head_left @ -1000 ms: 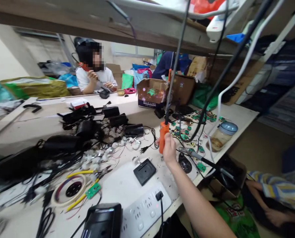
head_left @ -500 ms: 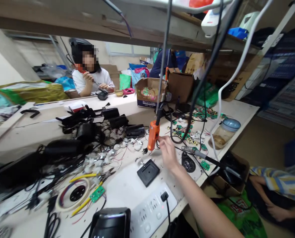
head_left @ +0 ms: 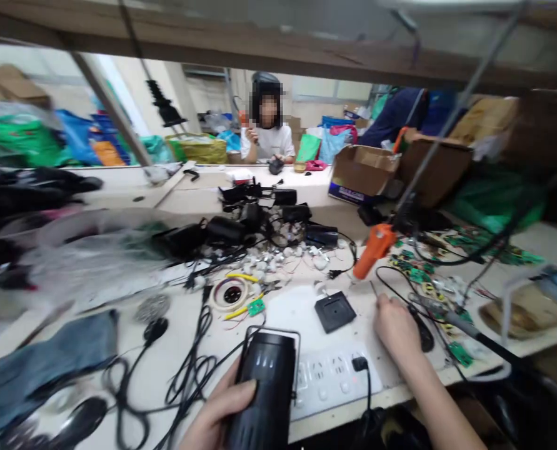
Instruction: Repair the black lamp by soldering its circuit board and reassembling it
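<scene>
Our left hand (head_left: 217, 419) grips the black device (head_left: 259, 394) beside the power strip (head_left: 329, 384); our right hand (head_left: 395, 328), curled on the bench (head_left: 119, 350), grip state indeterminate.

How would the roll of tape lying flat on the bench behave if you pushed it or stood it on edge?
Lying flat, the roll of tape would probably slide, not roll. Stood on edge, its round shape would likely let it roll away. It looks thin and light, so the yellow-handled pliers and cables beside it might stop it.

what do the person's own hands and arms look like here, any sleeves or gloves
Both are bare. The left hand wears no glove or ring that shows. The right hand and its forearm are uncovered too, with no sleeve, watch or wristband in view.
</scene>
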A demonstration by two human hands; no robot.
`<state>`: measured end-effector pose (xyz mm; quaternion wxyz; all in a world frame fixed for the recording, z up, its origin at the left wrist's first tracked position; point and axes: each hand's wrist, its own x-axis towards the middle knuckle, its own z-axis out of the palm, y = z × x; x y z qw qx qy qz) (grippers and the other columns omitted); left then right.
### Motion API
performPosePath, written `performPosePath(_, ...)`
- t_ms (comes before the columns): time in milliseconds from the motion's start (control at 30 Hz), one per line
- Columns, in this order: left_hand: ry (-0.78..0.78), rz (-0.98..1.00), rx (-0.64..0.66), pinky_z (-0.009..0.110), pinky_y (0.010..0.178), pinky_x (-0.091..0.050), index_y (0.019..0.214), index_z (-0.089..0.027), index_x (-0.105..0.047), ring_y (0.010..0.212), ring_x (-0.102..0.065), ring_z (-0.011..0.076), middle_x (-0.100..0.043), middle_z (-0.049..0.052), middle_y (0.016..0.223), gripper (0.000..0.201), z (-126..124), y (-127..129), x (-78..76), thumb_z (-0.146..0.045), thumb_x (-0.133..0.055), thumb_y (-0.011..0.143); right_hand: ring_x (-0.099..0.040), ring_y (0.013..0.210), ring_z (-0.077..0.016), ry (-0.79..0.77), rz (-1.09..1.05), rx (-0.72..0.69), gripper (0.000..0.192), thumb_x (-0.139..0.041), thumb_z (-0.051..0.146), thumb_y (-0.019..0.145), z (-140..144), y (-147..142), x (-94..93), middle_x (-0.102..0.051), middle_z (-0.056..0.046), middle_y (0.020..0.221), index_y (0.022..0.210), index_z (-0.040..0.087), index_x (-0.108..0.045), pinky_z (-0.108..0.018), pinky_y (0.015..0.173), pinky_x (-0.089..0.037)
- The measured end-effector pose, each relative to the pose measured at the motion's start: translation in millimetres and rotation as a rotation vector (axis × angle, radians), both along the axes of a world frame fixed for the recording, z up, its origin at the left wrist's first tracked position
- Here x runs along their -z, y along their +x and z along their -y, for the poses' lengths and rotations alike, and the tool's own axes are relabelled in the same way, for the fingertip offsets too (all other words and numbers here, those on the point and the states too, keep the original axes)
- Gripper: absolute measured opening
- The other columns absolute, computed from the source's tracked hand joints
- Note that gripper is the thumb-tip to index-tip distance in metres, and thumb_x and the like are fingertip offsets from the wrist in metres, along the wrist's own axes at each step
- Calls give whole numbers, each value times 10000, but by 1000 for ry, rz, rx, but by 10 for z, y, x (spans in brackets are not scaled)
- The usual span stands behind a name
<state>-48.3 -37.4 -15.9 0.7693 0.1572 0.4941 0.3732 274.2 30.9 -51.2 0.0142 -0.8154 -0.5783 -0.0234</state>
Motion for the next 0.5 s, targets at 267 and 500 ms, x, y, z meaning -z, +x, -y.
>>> performPosePath(267, 116, 6, -50, 325, 886, -498, 1324, -245, -540, 990, -653, 253, -731, 19, 964, 880, 17, 54, -147, -234, -767, 474, -684, 653, -219, 301, -295, -417, 332, -446, 325, 887, 597, 119, -422, -674, -73, 873, 1048, 188, -701, -291, 543, -552)
performPosePath(500, 132, -36, -76, 294, 881, -484, 1341, -266, -512, 1015, -636, 238, -709, 8, 1111, 888, 0, 77, -185, -238, -774, 493, -646, 709, -160, 387, -653, -844, 184, -505, 290, 967, 692, -576, -1137, -608, -30, 819, 1069, 263, -656, -184, 556, -526)
